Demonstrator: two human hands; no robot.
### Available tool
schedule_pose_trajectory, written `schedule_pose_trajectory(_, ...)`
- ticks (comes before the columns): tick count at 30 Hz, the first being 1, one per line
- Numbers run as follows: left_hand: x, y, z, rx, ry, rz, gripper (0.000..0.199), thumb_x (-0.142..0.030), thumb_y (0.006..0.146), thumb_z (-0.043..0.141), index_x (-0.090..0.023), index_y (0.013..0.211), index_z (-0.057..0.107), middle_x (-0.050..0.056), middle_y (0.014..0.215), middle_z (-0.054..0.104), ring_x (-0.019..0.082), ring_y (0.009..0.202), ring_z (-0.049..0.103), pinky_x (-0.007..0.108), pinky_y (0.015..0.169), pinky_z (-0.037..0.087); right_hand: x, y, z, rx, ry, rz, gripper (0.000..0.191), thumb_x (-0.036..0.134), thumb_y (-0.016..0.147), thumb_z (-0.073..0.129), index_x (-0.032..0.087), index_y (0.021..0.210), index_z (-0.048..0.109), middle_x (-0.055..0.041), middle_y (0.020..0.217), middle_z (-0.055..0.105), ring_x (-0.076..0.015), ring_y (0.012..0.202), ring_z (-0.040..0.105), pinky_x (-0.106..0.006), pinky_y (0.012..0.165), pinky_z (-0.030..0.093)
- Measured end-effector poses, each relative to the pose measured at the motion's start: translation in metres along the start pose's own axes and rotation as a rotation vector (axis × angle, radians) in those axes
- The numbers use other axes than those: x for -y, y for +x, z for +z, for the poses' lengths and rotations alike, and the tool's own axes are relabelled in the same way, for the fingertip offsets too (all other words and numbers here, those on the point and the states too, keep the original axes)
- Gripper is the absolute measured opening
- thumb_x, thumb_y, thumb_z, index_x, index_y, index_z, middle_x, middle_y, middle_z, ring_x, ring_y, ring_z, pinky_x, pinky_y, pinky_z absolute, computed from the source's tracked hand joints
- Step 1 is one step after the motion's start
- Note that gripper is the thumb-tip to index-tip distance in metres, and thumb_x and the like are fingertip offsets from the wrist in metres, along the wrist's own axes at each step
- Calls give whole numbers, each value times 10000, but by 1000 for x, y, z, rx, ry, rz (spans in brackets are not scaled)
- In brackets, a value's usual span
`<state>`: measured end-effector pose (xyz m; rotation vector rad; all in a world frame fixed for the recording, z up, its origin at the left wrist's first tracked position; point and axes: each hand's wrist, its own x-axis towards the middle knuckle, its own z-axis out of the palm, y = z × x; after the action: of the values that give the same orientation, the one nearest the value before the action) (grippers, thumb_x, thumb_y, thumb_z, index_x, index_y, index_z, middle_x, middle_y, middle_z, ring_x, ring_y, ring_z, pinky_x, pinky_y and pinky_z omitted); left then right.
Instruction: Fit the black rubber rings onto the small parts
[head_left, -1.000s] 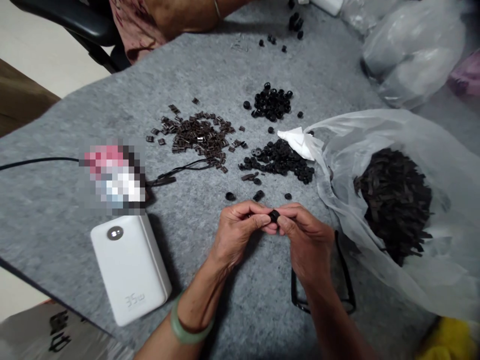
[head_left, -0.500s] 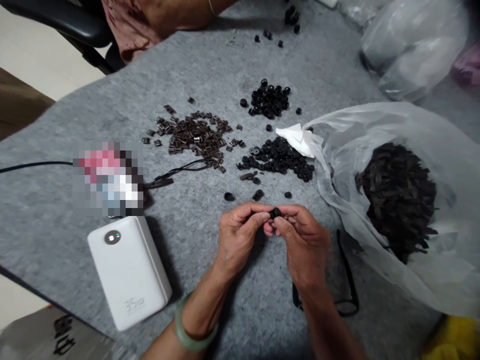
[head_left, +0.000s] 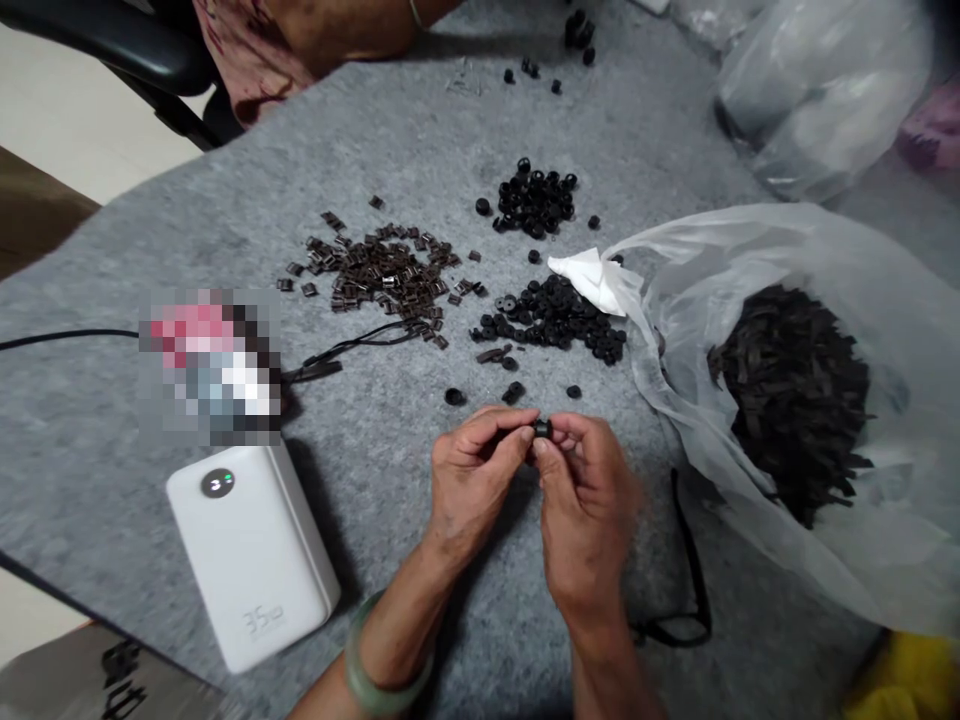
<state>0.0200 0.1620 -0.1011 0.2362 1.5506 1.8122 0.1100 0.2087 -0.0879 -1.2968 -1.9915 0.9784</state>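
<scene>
A small black round part (head_left: 541, 428) is pinched between both hands near the table's front. My left hand (head_left: 476, 475) grips its left side with thumb and forefinger; my right hand (head_left: 589, 485) has thumb and fingers on its right side. Just beyond the hands lie a few loose black pieces (head_left: 513, 392). Farther off are a pile of black discs (head_left: 559, 315), a pile of black ring-shaped caps (head_left: 538, 200) and, to the left, a pile of small dark brown clips (head_left: 390, 270).
At left stand a white power bank (head_left: 251, 560) and a black cable (head_left: 337, 345). A plastic bag (head_left: 675, 270) of dark strips (head_left: 799, 400) lies right, near black glasses (head_left: 690, 600). Another person's arm (head_left: 352, 30) rests at the far edge.
My right hand has shifted left and turned around the black part, its fingers now more curled. More of the glasses shows. The view has moved slightly.
</scene>
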Motion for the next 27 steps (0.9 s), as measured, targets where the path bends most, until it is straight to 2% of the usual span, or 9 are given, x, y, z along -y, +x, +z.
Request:
schedule_pose_trajectory(4, 2, 0, -2, 18, 4, 15, 189, -140, 812, 753, -287, 884, 847, 3, 868, 758, 76, 776, 687, 155, 710, 567, -5, -6, 8, -48, 97, 5, 166, 311, 979, 566, 198, 1058, 658, -9, 985, 643, -52, 887, 614, -203, 833, 544)
schedule_pose_trajectory(12, 2, 2, 0, 34, 36, 29, 182, -150, 822, 754, -284, 902, 848, 12, 867, 754, 88, 748, 675, 182, 679, 560, -19, -2, 22, -31, 527, 221, 216, 357, 934, 641, 154, 1007, 625, 7, 875, 623, -14, 697, 585, -121, 613, 496)
schedule_pose_trajectory(16, 5, 3, 0, 4, 124, 81, 180, -157, 817, 768, -295, 901, 848, 11, 890, 772, 118, 835, 689, 213, 764, 564, -19, 0, 25, -52, 579, 266, 237, 360, 907, 657, 133, 965, 619, 10, 834, 622, -7, 676, 580, -113, 620, 506)
schedule_pose_trajectory(20, 10, 3, -1, 15, 194, 108, 172, -189, 818, 786, -320, 913, 844, -11, 898, 775, 123, 859, 677, 234, 832, 556, -21, 2, 25, -56, 559, 223, 231, 362, 919, 626, 131, 923, 627, 3, 837, 619, -4, 681, 572, -111, 631, 515)
schedule_pose_trajectory(24, 13, 3, -2, 17, 170, 90, 153, -197, 798, 809, -300, 905, 845, -5, 901, 775, 110, 808, 673, 211, 773, 563, -22, 3, 25, -35, 550, 215, 273, 406, 940, 598, 137, 914, 635, -10, 874, 620, -6, 683, 571, -114, 615, 522)
schedule_pose_trajectory(27, 14, 5, 0, 29, 58, 43, 140, -162, 772, 813, -260, 869, 839, -3, 832, 765, 82, 711, 672, 174, 676, 564, -21, 2, 24, -15, 600, 211, 313, 447, 947, 598, 137, 935, 637, -17, 910, 618, -6, 682, 587, -117, 602, 534)
